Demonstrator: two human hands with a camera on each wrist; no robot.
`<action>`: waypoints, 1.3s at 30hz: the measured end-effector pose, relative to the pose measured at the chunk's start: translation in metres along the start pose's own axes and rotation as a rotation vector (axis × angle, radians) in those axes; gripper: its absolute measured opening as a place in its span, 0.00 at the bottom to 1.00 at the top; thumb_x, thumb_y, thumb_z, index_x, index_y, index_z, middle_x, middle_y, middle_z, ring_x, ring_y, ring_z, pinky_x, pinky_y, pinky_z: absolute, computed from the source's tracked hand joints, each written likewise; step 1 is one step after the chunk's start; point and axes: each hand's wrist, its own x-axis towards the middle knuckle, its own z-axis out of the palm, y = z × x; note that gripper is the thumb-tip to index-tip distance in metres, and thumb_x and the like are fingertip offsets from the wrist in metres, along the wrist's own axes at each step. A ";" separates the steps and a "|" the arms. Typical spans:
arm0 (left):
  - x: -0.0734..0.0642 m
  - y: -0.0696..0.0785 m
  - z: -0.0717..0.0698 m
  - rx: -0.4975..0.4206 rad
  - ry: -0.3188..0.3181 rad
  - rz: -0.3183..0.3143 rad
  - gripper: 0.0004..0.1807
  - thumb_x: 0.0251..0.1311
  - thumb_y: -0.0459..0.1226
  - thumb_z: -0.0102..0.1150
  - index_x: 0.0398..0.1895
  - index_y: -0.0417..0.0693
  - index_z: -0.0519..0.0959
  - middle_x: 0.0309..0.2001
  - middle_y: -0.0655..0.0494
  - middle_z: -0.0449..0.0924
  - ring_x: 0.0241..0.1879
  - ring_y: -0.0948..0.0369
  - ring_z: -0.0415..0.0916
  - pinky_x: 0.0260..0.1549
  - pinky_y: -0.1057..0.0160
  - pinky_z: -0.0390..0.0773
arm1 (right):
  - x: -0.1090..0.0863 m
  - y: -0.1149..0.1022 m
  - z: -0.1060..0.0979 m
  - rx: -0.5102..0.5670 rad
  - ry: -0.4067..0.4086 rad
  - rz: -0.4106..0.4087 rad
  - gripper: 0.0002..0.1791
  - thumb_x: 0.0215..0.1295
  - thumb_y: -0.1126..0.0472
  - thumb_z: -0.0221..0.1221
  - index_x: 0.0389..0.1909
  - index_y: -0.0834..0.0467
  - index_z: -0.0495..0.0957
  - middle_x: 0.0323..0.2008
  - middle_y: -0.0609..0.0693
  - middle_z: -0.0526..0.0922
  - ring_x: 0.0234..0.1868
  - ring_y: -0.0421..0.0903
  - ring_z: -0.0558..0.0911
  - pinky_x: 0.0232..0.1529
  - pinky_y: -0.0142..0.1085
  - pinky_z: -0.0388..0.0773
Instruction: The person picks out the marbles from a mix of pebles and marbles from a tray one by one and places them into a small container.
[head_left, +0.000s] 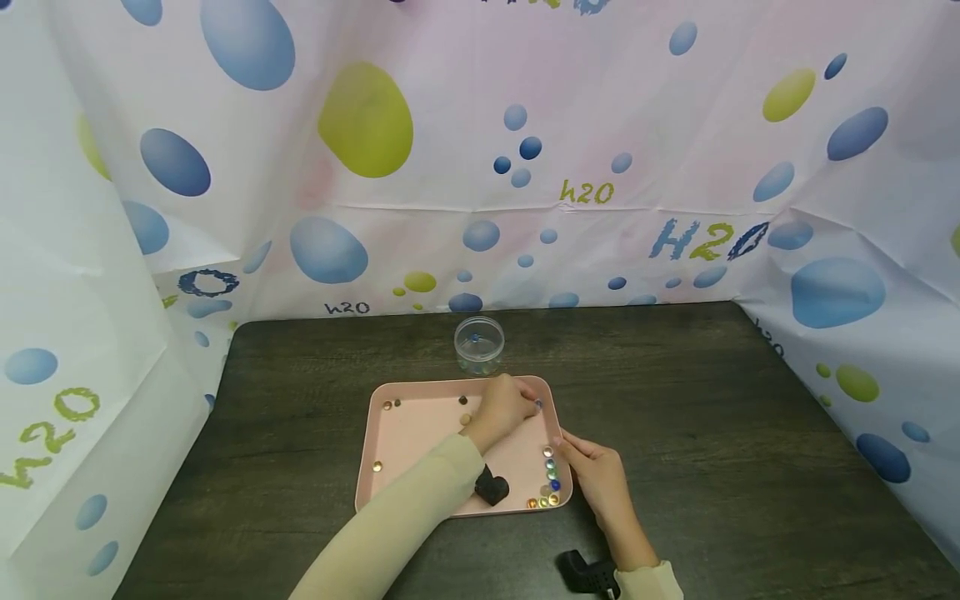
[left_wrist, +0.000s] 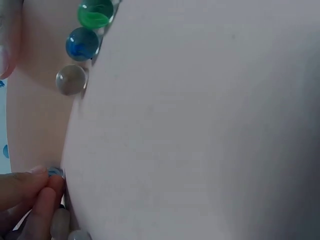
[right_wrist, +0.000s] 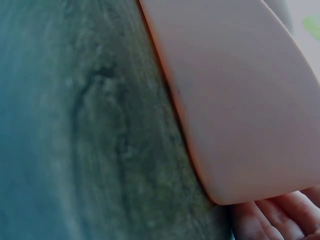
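Note:
Near the far right corner of the pink tray (head_left: 427,442), my left hand (head_left: 504,408) pinches a small blue-tinted marble (left_wrist: 55,172) between thumb and fingertips, against the tray's wall. A row of marbles runs along the right wall, among them a clear one (left_wrist: 71,80), a blue one (left_wrist: 82,44) and a green one (left_wrist: 95,13). My right hand (head_left: 600,477) grips the tray's right rim, thumb over the top; in the right wrist view its fingers (right_wrist: 295,215) show beyond the tray's outer wall.
A clear round container (head_left: 479,350) stands on the dark wooden table (head_left: 675,400) behind the tray. Several more marbles lie scattered at the tray's left and back, one an amber marble (head_left: 377,467). A black wrist device (head_left: 492,486) overlaps the tray. A patterned curtain (head_left: 450,167) surrounds the table.

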 end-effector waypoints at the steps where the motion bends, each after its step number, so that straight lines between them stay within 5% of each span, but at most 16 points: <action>1: 0.000 0.000 0.000 0.005 -0.001 0.000 0.04 0.53 0.35 0.64 0.31 0.51 0.86 0.31 0.63 0.83 0.28 0.65 0.74 0.45 0.41 0.64 | 0.000 0.000 0.000 0.001 -0.001 0.000 0.25 0.60 0.47 0.61 0.51 0.60 0.79 0.51 0.59 0.79 0.52 0.51 0.79 0.48 0.42 0.78; 4: 0.001 -0.002 0.001 -0.002 -0.001 0.024 0.03 0.52 0.34 0.64 0.29 0.51 0.86 0.28 0.64 0.82 0.26 0.66 0.74 0.44 0.45 0.67 | -0.001 0.000 0.000 0.000 -0.009 0.000 0.25 0.60 0.47 0.61 0.52 0.60 0.78 0.52 0.59 0.79 0.52 0.51 0.79 0.48 0.42 0.78; 9: 0.002 -0.004 0.002 0.015 0.000 0.044 0.03 0.53 0.37 0.65 0.29 0.54 0.87 0.26 0.65 0.83 0.28 0.67 0.75 0.49 0.31 0.58 | 0.000 0.000 -0.001 -0.026 -0.007 -0.009 0.25 0.60 0.47 0.60 0.52 0.59 0.78 0.52 0.59 0.79 0.53 0.52 0.78 0.49 0.42 0.78; 17: 0.002 0.000 0.001 0.036 -0.014 0.056 0.03 0.53 0.37 0.65 0.26 0.55 0.86 0.23 0.66 0.82 0.27 0.68 0.75 0.48 0.29 0.57 | 0.001 0.001 -0.001 -0.019 0.017 -0.012 0.24 0.59 0.48 0.61 0.50 0.59 0.80 0.50 0.58 0.80 0.51 0.51 0.79 0.47 0.40 0.79; 25: -0.001 0.004 -0.001 0.072 -0.062 0.087 0.06 0.53 0.40 0.65 0.34 0.54 0.87 0.35 0.63 0.85 0.37 0.67 0.80 0.39 0.62 0.78 | 0.001 0.002 0.000 0.041 0.002 0.000 0.23 0.59 0.48 0.61 0.51 0.59 0.80 0.49 0.58 0.81 0.48 0.48 0.81 0.44 0.36 0.80; 31: 0.001 -0.001 -0.003 0.031 -0.067 0.064 0.05 0.54 0.41 0.65 0.33 0.58 0.86 0.36 0.66 0.85 0.38 0.67 0.79 0.42 0.57 0.76 | 0.000 0.003 0.000 -0.017 0.008 -0.004 0.24 0.58 0.46 0.61 0.50 0.57 0.80 0.49 0.57 0.81 0.51 0.50 0.80 0.47 0.40 0.79; 35: 0.002 -0.007 -0.004 -0.052 -0.077 0.072 0.05 0.54 0.40 0.65 0.33 0.58 0.86 0.35 0.65 0.84 0.34 0.69 0.77 0.32 0.68 0.75 | 0.000 0.003 0.000 -0.003 0.006 0.007 0.24 0.58 0.46 0.61 0.50 0.57 0.80 0.49 0.57 0.81 0.50 0.50 0.80 0.46 0.39 0.80; 39: -0.001 -0.009 -0.009 -0.132 -0.082 0.060 0.06 0.54 0.39 0.65 0.35 0.57 0.86 0.34 0.63 0.84 0.20 0.62 0.75 0.19 0.66 0.76 | -0.001 0.004 -0.001 0.001 0.008 0.011 0.24 0.58 0.46 0.62 0.50 0.57 0.80 0.49 0.56 0.81 0.50 0.48 0.80 0.44 0.37 0.80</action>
